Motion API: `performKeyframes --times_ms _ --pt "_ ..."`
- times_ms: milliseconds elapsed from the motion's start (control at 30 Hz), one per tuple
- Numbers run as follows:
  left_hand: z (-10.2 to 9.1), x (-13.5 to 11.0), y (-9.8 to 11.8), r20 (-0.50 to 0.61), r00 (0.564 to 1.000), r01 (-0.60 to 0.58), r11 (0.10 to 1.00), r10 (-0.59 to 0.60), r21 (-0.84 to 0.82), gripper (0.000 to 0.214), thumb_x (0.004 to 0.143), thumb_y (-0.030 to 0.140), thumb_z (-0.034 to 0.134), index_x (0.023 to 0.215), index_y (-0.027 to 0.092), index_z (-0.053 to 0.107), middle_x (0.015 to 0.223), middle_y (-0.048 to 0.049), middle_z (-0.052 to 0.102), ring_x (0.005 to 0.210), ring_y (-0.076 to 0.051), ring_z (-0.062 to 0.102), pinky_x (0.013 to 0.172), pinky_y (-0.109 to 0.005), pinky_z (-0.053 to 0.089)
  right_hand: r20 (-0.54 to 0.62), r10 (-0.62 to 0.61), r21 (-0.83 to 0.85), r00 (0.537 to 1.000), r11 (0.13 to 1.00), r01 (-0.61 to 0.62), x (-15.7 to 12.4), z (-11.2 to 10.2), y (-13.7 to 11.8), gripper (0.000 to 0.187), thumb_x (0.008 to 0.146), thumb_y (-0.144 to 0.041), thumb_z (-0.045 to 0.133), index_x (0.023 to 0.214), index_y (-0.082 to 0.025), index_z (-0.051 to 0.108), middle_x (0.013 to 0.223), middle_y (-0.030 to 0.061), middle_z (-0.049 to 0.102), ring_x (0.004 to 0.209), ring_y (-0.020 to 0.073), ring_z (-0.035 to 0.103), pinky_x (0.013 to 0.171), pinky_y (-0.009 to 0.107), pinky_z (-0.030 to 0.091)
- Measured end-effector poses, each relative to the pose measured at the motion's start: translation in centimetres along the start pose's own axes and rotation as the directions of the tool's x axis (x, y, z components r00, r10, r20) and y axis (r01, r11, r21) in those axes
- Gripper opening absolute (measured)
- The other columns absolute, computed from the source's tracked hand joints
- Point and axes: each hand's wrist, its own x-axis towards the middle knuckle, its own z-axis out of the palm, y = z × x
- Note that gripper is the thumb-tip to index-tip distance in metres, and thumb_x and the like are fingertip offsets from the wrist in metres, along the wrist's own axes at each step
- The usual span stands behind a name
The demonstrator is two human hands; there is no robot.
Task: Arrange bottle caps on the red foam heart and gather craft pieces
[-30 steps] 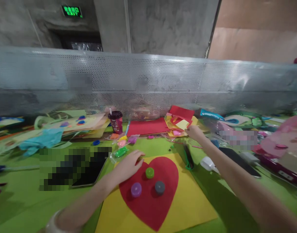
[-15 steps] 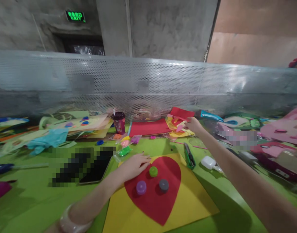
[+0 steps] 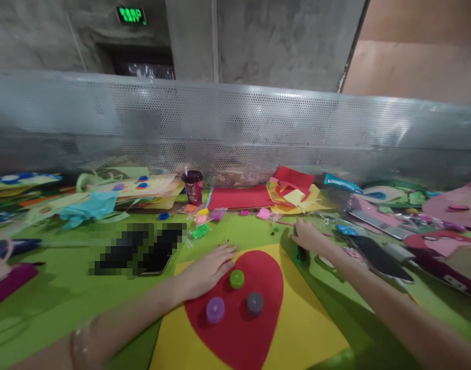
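My left hand (image 3: 210,270) lies flat with fingers stretched over the upper left edge of a red paper heart (image 3: 243,329). The heart lies on a yellow sheet (image 3: 308,313). On the heart are three round caps: a green cap (image 3: 237,279), a purple cap (image 3: 215,310) and a grey cap (image 3: 254,303). My right hand (image 3: 310,237) is low over the table, right of the sheet's top corner. Its fingers point down beside a dark green utility knife (image 3: 302,255) and partly hide it. Whether they grip it I cannot tell.
A lidded cup (image 3: 193,187) with a straw stands at the back, near red paper (image 3: 241,197) and yellow scraps (image 3: 297,198). Small clay packets, including a green one (image 3: 200,231) and a pink one (image 3: 264,213), lie in front. A phone (image 3: 381,257) lies right, another (image 3: 162,252) left.
My right hand has come back from the paper scraps to beside the utility knife. A pink lump that was by its fingers now lies on the table. My left hand stays on the heart.
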Motion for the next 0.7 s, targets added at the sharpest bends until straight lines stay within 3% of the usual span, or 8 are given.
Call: performKeyframes --times_ms 133,267,367,533,633,700 --pt "-1.0 -2.0 -0.6 0.055 0.998 -0.024 0.999 0.023 0.022 0.04 0.097 0.038 0.038 0.132 0.025 0.054 0.143 -0.0046 0.049 0.138 -0.022 0.035 0.113 -0.045 0.033 0.054 0.029 0.169 0.998 0.985 -0.038 -0.5 -0.7 -0.1 0.031 0.093 -0.033 0.058 0.119 -0.015 0.055 0.113 0.0078 0.058 0.094 0.02 0.06 0.08 0.04 0.053" --pt "-2.0 -3.8 -0.8 0.08 0.994 -0.081 0.991 0.073 0.105 0.038 0.097 0.034 0.04 0.131 0.028 0.054 0.143 -0.002 0.049 0.14 -0.022 0.032 0.113 -0.043 0.032 -0.009 -0.029 0.447 1.0 0.894 0.03 -1.0 -2.3 0.2 0.028 0.094 -0.035 0.057 0.114 -0.015 0.057 0.099 0.0047 0.061 0.08 0.0159 0.061 0.073 0.035 0.053" --pt "-2.5 -3.4 0.0 0.103 0.993 -0.074 0.989 0.061 0.128 0.037 0.097 0.033 0.04 0.129 0.027 0.056 0.141 -0.0032 0.052 0.137 -0.022 0.037 0.111 -0.042 0.035 -0.112 -0.022 0.704 0.993 0.704 0.095 -0.9 -3.5 0.9 0.033 0.098 -0.044 0.047 0.11 -0.015 0.056 0.084 0.0016 0.06 0.067 0.0132 0.059 0.065 0.031 0.052" --pt "-2.2 1.2 3.2 0.223 0.96 -0.18 0.983 0.17 0.025 0.04 0.096 0.033 0.042 0.135 0.03 0.049 0.142 -0.0004 0.051 0.137 -0.022 0.037 0.112 -0.045 0.034 -0.171 -0.023 0.956 0.985 0.238 0.171 -0.8 -3.9 1.3 0.055 0.092 -0.07 0.023 0.091 -0.02 0.047 0.066 0.0018 0.056 0.061 0.0187 0.063 0.064 0.038 0.056" --pt "-1.1 3.6 5.0 0.325 0.897 -0.288 0.954 0.299 -0.082 0.038 0.095 0.032 0.044 0.132 0.03 0.053 0.142 0.0008 0.049 0.14 -0.023 0.032 0.114 -0.046 0.03 -0.208 -0.057 0.976 0.976 0.055 0.212 -1.1 -3.8 0.7 0.056 0.079 -0.078 0.043 0.082 -0.021 0.045 0.077 0.0085 0.063 0.078 0.0238 0.067 0.075 0.041 0.057" --pt "-0.4 4.2 5.6 0.34 0.876 -0.312 0.939 0.343 -0.143 0.039 0.095 0.032 0.045 0.132 0.026 0.054 0.144 -0.0022 0.047 0.14 -0.023 0.03 0.115 -0.045 0.028 -0.246 -0.036 0.969 0.968 -0.011 0.246 -1.4 -3.7 0.1 0.054 0.069 -0.068 0.066 0.087 -0.022 0.046 0.082 0.0067 0.064 0.083 0.0235 0.067 0.078 0.039 0.056"
